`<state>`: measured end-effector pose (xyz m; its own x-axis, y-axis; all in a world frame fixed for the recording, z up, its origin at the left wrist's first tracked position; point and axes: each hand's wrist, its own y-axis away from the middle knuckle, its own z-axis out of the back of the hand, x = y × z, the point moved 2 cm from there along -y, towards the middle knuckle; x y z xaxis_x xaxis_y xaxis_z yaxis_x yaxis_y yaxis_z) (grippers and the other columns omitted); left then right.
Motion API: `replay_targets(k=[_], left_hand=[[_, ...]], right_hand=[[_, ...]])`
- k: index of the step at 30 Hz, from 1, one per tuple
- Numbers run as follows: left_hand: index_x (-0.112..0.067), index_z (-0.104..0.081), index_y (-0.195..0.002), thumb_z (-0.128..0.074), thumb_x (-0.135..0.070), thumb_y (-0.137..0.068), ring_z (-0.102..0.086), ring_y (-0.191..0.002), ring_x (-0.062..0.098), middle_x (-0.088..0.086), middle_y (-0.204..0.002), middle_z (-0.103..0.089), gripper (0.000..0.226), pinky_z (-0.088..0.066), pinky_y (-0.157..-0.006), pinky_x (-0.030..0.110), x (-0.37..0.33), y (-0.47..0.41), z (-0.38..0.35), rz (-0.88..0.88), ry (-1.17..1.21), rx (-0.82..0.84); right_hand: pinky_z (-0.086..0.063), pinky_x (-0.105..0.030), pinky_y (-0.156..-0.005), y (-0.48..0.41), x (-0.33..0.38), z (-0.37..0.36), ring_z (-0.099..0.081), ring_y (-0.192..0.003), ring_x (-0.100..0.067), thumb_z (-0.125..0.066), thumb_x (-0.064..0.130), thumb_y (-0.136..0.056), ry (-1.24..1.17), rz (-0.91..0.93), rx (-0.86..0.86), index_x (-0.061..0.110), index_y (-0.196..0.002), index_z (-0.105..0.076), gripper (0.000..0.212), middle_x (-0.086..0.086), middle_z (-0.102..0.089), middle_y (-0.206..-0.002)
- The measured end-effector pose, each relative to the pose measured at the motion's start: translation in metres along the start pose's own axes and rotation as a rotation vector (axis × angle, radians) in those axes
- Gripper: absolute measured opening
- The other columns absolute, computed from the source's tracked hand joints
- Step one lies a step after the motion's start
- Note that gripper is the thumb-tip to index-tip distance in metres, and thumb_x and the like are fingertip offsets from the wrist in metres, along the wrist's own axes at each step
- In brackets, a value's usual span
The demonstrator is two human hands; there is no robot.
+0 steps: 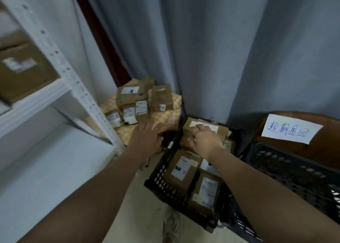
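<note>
A black slotted crate on the floor holds several brown cardboard parcels with white labels. My right hand reaches into its far end and curls its fingers over the edge of a labelled parcel lying on top. My left hand hovers with fingers straight and spread, holding nothing, just left of the crate. It is in front of a pile of small brown parcels stacked on a yellow checked cloth.
A white metal shelf rack stands at the left, with a cardboard box on a shelf. Grey curtains hang behind. At the right are a second black crate and a brown board with a handwritten paper sign.
</note>
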<state>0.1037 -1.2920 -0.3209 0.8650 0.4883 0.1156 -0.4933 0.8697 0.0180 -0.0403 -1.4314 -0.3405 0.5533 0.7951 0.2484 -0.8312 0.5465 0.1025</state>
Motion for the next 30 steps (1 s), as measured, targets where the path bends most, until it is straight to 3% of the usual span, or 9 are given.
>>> replay_targets(k=[3,8,13,21,26,30], left_hand=[[-0.017,-0.037,-0.145,-0.044,-0.041,-0.097,-0.035,-0.135,0.032,0.013,-0.149,-0.036,0.054,-0.032,-0.106,0.042,0.010,0.060,0.024,0.086,0.025,-0.036],[-0.022,-0.018,-0.152,-0.037,-0.045,-0.099,-0.018,-0.144,0.028,0.009,-0.158,-0.018,0.061,-0.018,-0.115,0.039,0.047,0.151,0.062,0.257,-0.007,-0.089],[-0.022,-0.014,-0.153,-0.032,-0.046,-0.100,-0.015,-0.145,0.028,0.009,-0.159,-0.016,0.060,-0.012,-0.116,0.038,0.086,0.251,0.083,0.432,-0.050,-0.126],[-0.014,-0.050,-0.137,-0.051,-0.038,-0.095,-0.049,-0.123,0.032,0.011,-0.133,-0.056,0.048,-0.039,-0.098,0.042,0.143,0.450,0.111,0.804,0.064,-0.386],[-0.015,-0.049,-0.138,-0.052,-0.037,-0.095,-0.046,-0.127,0.032,0.011,-0.136,-0.053,0.049,-0.036,-0.101,0.042,0.180,0.584,0.111,0.967,-0.003,-0.424],[-0.017,-0.040,-0.144,-0.047,-0.039,-0.097,-0.037,-0.135,0.030,0.011,-0.147,-0.042,0.052,-0.031,-0.107,0.041,0.216,0.682,0.115,1.030,-0.076,-0.380]], right_hand=[[-0.042,-0.041,-0.100,0.026,0.038,0.019,-0.041,-0.126,-0.027,-0.038,0.034,-0.100,-0.003,0.126,0.001,0.017,-0.139,-0.041,0.043,-0.007,-0.044,-0.139],[-0.049,-0.039,-0.090,0.063,0.115,0.038,-0.048,-0.117,-0.022,-0.039,0.033,-0.100,-0.035,0.347,-0.064,0.018,-0.136,-0.045,0.039,-0.003,-0.049,-0.133],[-0.043,-0.034,-0.094,0.107,0.204,0.039,-0.048,-0.119,-0.023,-0.042,0.029,-0.100,-0.086,0.591,-0.113,0.013,-0.134,-0.050,0.038,-0.006,-0.052,-0.133],[-0.036,-0.030,-0.101,0.198,0.365,0.022,-0.046,-0.126,-0.020,-0.051,0.028,-0.097,-0.402,0.841,-0.122,0.016,-0.136,-0.051,0.040,-0.003,-0.052,-0.137],[-0.040,-0.033,-0.098,0.277,0.483,-0.011,-0.049,-0.123,-0.023,-0.054,0.027,-0.095,-0.518,0.928,-0.103,0.012,-0.131,-0.055,0.038,-0.006,-0.056,-0.132],[-0.035,-0.023,-0.092,0.344,0.574,-0.034,-0.049,-0.123,-0.020,-0.055,0.025,-0.095,-0.586,1.030,-0.053,0.014,-0.131,-0.055,0.037,-0.003,-0.056,-0.132]])
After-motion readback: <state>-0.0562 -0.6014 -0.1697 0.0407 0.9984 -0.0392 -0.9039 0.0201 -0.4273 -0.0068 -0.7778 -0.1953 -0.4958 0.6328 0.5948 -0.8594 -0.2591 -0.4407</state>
